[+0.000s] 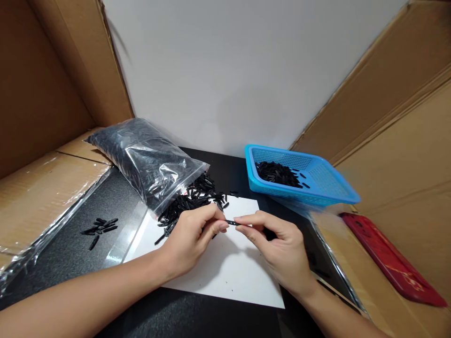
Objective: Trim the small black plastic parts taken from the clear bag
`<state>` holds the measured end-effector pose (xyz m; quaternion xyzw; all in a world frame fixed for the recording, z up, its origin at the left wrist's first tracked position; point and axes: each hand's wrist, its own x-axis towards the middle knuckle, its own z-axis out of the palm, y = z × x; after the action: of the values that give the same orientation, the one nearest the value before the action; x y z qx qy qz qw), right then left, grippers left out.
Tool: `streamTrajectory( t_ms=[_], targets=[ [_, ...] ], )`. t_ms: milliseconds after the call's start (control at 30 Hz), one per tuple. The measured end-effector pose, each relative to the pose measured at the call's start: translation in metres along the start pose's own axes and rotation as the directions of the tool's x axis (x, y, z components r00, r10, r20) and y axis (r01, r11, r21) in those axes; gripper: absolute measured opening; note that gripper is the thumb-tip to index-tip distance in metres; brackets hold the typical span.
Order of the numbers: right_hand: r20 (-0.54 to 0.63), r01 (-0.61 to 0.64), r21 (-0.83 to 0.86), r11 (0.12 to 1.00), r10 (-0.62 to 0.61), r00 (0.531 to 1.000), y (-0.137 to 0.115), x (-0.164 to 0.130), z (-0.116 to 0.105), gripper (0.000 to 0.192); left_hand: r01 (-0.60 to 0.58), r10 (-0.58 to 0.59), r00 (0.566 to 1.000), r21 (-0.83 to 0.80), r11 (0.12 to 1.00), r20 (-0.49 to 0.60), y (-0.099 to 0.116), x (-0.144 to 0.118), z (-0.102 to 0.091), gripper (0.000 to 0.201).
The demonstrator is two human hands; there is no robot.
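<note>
Both hands [190, 234] [282, 249] pinch black pin [231, 222] (lying left-right).

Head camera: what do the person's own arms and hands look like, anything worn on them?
Both are bare. The left hand and right hand have no gloves, and I can see no rings or watch. Both forearms are uncovered to the frame edge, with no sleeves, straps or markings showing. The fingernails look short and unpainted.

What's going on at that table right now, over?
Left hand and right hand pinch one small black plastic stick between fingers, above white paper sheet. Nothing in the way.
</note>
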<state>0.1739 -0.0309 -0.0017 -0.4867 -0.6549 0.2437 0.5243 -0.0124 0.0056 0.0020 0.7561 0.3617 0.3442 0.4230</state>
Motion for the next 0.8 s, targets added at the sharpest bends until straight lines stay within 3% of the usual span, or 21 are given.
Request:
streamTrajectory(
  t_ms=[133,267,333,433,533,700,800],
  targets=[
    [-0.015,-0.021,-0.001,1.000,0.021,1.000,0.000,0.000,0.000,0.006,-0.024,0.022,0.999,0.074,0.997,0.032,0.006,-0.002,-0.002,0.027],
    [-0.053,-0.121,0.022,0.992,0.122,0.991,0.002,0.002,-0.001,0.007,-0.003,-0.004,0.998,0.123,0.992,0.064,0.005,-0.001,-0.004,0.036],
    [-0.070,-0.163,0.048,0.986,0.166,0.984,0.003,0.003,-0.001,0.010,-0.055,0.031,0.993,0.219,0.974,0.112,0.000,0.003,-0.004,0.044],
    [-0.067,-0.194,0.096,0.976,0.201,0.977,0.004,0.004,-0.002,0.015,-0.198,0.158,0.979,0.399,0.895,0.131,-0.013,0.009,-0.003,0.045],
    [-0.049,-0.201,0.125,0.972,0.208,0.977,0.005,0.005,-0.002,0.018,-0.223,0.190,0.975,0.580,0.784,0.119,-0.026,0.014,0.001,0.012],
    [-0.032,-0.188,0.147,0.971,0.194,0.980,0.004,0.004,-0.001,0.019,-0.394,0.231,0.918,0.658,0.642,0.324,-0.037,0.012,0.003,0.027],
    [-0.024,-0.178,0.158,0.971,0.184,0.983,0.003,0.004,-0.001,0.020,-0.434,0.198,0.893,0.661,0.612,0.404,-0.035,0.012,0.001,0.028]
  ],
)
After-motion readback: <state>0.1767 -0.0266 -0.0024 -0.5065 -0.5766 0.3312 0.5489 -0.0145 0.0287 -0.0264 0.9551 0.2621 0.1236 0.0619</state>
